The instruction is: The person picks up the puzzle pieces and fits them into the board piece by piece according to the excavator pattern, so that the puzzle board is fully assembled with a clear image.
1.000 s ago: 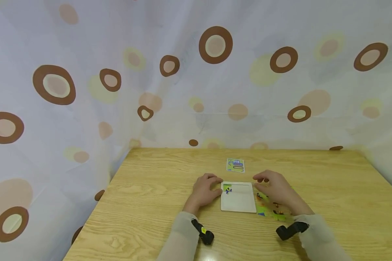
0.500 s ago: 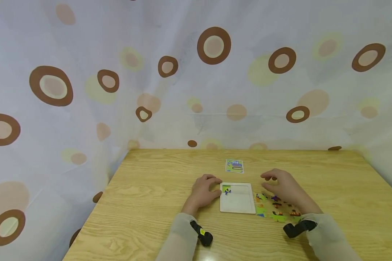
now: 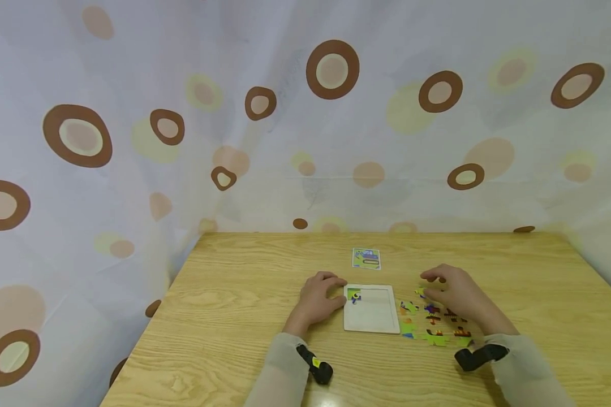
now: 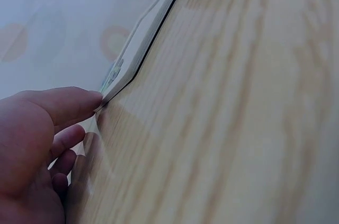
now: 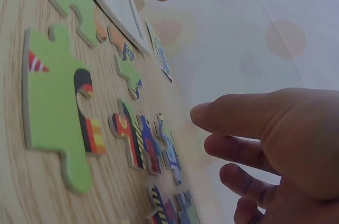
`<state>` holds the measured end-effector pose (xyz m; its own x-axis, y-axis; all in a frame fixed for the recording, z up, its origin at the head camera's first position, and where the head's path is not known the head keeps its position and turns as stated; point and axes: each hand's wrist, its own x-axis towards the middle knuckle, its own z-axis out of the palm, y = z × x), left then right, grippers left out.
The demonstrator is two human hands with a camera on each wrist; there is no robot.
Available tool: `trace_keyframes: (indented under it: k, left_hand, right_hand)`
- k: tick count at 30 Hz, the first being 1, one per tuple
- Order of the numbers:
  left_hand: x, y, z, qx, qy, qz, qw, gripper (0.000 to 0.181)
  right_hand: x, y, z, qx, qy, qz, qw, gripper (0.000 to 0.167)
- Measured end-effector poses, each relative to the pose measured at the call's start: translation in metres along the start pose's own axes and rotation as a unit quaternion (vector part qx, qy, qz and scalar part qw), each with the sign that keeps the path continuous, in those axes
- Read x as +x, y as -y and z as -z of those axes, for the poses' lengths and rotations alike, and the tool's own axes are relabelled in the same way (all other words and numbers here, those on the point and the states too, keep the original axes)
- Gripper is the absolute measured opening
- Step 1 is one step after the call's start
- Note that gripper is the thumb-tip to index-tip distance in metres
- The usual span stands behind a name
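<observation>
A square white puzzle tray (image 3: 374,316) lies on the wooden table, with one puzzle piece (image 3: 354,295) in its upper left corner. Against the tray's left edge rests my left hand (image 3: 319,297); in the left wrist view its thumb touches the tray corner (image 4: 139,57). Several loose jigsaw pieces (image 3: 436,337) lie to the right of the tray. Above the far pieces hovers my right hand (image 3: 455,291), fingers slightly bent and nothing between them. The right wrist view shows a large green piece (image 5: 50,97) and others flat on the table, apart from the fingers.
A small picture card (image 3: 366,258) with a blue vehicle lies behind the tray. The wooden table (image 3: 244,299) ends at a white curtain (image 3: 285,141) with brown rings at the back and left.
My right hand has moved rightward from beside the tray to over the loose pieces, uncovering more of them. My left hand keeps its place at the tray.
</observation>
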<state>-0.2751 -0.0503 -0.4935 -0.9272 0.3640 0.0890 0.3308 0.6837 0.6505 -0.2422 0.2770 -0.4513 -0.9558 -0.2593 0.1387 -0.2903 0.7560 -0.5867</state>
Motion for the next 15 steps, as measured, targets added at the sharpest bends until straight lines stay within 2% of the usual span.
trace_keyframes:
  k: [10, 15]
  left_hand:
    - [0.0, 0.0, 0.001, 0.006, 0.0, 0.003, 1.0, 0.035]
    - [-0.001, 0.0, 0.0, 0.007, 0.004, -0.003, 1.0, 0.035]
  right_hand:
    - [0.0, -0.008, 0.007, -0.023, 0.02, 0.025, 0.9992, 0.035]
    - [-0.001, -0.015, 0.005, -0.027, 0.042, 0.024, 0.9985, 0.037]
